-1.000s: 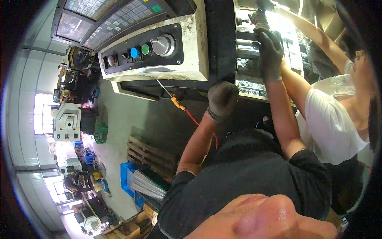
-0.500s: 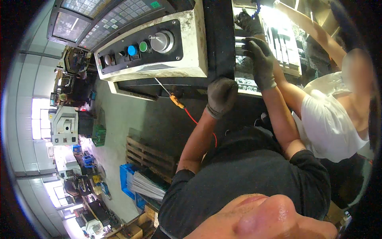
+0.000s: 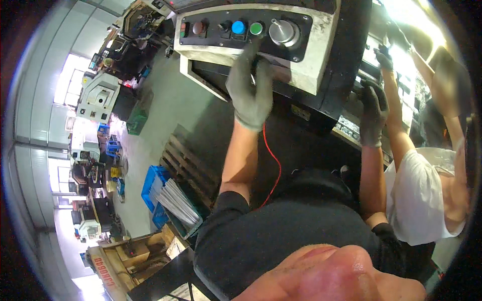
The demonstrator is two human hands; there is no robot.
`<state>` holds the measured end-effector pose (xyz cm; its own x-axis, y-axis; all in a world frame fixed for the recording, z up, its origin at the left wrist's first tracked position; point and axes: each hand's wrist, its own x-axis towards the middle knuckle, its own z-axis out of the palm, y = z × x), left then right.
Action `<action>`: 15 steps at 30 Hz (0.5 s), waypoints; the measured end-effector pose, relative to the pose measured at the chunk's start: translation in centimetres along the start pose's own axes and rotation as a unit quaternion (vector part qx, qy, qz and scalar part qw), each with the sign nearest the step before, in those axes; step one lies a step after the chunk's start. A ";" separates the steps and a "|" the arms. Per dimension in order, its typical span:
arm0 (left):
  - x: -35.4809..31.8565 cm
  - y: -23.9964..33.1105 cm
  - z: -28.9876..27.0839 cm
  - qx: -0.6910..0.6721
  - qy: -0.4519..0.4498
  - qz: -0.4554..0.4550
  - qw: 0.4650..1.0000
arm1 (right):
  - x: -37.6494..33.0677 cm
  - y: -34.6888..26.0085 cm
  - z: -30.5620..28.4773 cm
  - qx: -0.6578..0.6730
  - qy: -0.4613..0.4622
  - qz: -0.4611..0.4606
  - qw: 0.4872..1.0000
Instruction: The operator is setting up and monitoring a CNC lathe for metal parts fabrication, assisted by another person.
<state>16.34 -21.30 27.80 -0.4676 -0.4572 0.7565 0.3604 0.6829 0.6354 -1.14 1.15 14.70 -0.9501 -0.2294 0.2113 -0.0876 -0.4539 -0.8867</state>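
Left hand (image 3: 251, 93): unclenched, forefinger extended toward green button (image 3: 256, 28); contact unclear.
Right hand (image 3: 373, 113): half-curled, near machine bed (image 3: 350, 125); grasp cannot be told.
Green button: on panel (image 3: 213, 25), between blue button (image 3: 238, 27) and dial (image 3: 282, 33).

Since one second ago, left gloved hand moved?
Yes. Left gloved hand went left: from near the lower right corner of the control panel to below its green button.

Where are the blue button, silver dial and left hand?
Blue button (image 3: 238, 27): head view, middle of its cap.
Silver dial (image 3: 281, 32): head view, centre of its round face.
Left hand (image 3: 250, 93): head view, middle of the grey glove.
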 end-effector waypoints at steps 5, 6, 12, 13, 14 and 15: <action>7.6 -2.2 -0.5 0.158 -0.016 0.151 0.976 | -1.7 0.4 1.2 -0.059 -0.013 -0.032 0.998; 8.5 -1.9 -0.1 0.153 -0.042 0.142 0.977 | -1.7 0.4 0.7 -0.131 -0.046 -0.061 0.988; 11.4 -1.2 1.3 0.161 -0.066 0.097 0.980 | -3.9 -0.2 3.4 -0.148 -0.106 -0.210 0.961; 11.7 -1.2 1.5 0.185 -0.059 0.126 0.973 | -4.1 -0.4 3.8 -0.181 -0.126 -0.220 0.950; 11.8 -1.1 1.6 0.185 -0.060 0.129 0.972 | -4.5 -1.0 4.0 -0.232 -0.134 -0.215 0.939; 12.0 -0.9 1.7 0.191 -0.060 0.145 0.969 | -4.6 -1.5 4.4 -0.230 -0.133 -0.217 0.939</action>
<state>9.07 -26.41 36.04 -0.4898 -0.1608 0.8569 0.1765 0.9442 0.2780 4.70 -0.91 16.83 -0.6929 -0.3432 0.6342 -0.6272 -0.1471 -0.7648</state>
